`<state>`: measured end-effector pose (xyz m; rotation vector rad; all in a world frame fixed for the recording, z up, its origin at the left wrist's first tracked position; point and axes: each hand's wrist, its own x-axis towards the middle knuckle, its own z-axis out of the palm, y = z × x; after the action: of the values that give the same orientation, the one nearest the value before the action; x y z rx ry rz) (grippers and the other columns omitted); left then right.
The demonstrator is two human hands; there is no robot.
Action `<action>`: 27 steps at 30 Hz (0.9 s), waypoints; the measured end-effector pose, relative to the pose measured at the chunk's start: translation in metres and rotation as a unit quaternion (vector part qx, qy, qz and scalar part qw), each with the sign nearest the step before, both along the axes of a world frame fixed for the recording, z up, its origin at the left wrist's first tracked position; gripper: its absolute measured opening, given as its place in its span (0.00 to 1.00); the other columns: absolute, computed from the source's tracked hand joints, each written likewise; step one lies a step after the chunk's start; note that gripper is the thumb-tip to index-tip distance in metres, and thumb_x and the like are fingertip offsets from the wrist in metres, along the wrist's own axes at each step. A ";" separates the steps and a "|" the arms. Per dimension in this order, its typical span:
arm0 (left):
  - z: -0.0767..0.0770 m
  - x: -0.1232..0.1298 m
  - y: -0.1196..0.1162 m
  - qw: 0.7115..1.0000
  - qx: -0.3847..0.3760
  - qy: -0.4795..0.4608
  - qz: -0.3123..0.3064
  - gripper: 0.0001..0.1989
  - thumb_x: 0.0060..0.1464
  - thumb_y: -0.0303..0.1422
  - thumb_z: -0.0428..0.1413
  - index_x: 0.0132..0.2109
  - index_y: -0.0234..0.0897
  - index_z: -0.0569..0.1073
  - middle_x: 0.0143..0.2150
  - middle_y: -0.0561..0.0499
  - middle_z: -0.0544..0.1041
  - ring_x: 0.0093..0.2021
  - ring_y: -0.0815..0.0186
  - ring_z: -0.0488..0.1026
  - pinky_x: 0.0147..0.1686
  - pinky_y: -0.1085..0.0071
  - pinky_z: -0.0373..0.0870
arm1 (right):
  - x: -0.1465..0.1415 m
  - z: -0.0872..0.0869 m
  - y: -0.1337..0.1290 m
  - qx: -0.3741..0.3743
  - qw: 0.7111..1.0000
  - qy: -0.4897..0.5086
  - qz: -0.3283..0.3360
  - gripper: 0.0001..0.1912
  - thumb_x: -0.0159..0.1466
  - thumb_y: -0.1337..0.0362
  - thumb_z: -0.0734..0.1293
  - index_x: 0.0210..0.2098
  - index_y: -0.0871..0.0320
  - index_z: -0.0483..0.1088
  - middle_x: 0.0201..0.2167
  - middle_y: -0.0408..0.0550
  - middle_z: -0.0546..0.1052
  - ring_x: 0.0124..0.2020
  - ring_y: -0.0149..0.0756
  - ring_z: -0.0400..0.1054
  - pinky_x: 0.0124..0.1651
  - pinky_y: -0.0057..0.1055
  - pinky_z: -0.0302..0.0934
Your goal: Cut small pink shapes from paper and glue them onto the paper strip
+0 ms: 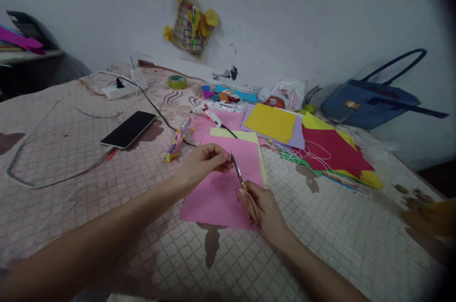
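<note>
My right hand (261, 209) is wrapped round the handles of a pair of scissors (240, 174), whose blades point up and away from me. At the blade tips, my left hand (210, 157) pinches something tiny and pale between thumb and forefinger; what it is I cannot make out. Both hands are over a pink paper sheet (210, 202) lying on the covered table, with a pale yellow sheet (264, 169) partly beneath it. Left of the papers lies a craft piece of twisted purple, pink and yellow strips (177, 140). Behind my hands rests a white glue gun (213, 117).
A phone (128, 129) with a cable lies at left, near a white power strip (119, 88). Green tape (177, 82) sits behind. Yellow paper (270, 122), red paper (331, 155) and loose white string (313, 152) lie at right. A blue handbag (370, 102) stands by the wall.
</note>
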<state>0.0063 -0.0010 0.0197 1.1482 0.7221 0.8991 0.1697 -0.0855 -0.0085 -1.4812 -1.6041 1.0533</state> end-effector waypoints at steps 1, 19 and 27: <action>0.001 0.000 0.000 1.000 0.000 -0.002 0.003 0.06 0.49 0.31 0.57 0.31 0.31 0.69 0.29 0.51 0.74 0.30 0.71 0.72 0.36 0.71 0.70 | 0.000 0.000 0.000 0.000 1.000 -0.001 0.002 0.15 0.62 0.55 0.58 0.25 0.58 0.61 0.15 0.36 0.58 0.13 0.24 0.55 0.15 0.20 0.50; 0.004 -0.013 0.015 0.997 0.015 0.002 -0.072 0.06 0.48 0.29 0.57 0.30 0.30 0.68 0.30 0.48 0.76 0.31 0.70 0.74 0.35 0.72 0.69 | 0.000 0.004 -0.001 -0.025 0.999 0.039 0.014 0.17 0.61 0.52 0.60 0.23 0.58 0.59 0.15 0.36 0.56 0.14 0.22 0.51 0.14 0.19 0.48; 0.011 -0.021 0.021 0.992 -0.012 0.004 -0.129 0.06 0.49 0.28 0.57 0.30 0.29 0.68 0.30 0.47 0.76 0.32 0.69 0.74 0.35 0.72 0.69 | 0.002 0.011 -0.001 -0.079 0.993 0.074 0.039 0.19 0.61 0.50 0.58 0.24 0.59 0.61 0.12 0.34 0.57 0.11 0.21 0.50 0.12 0.19 0.47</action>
<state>-0.0152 0.0197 0.0311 1.1932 0.5723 0.6665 0.1712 -0.0865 0.0029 -1.4138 -1.5126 1.3286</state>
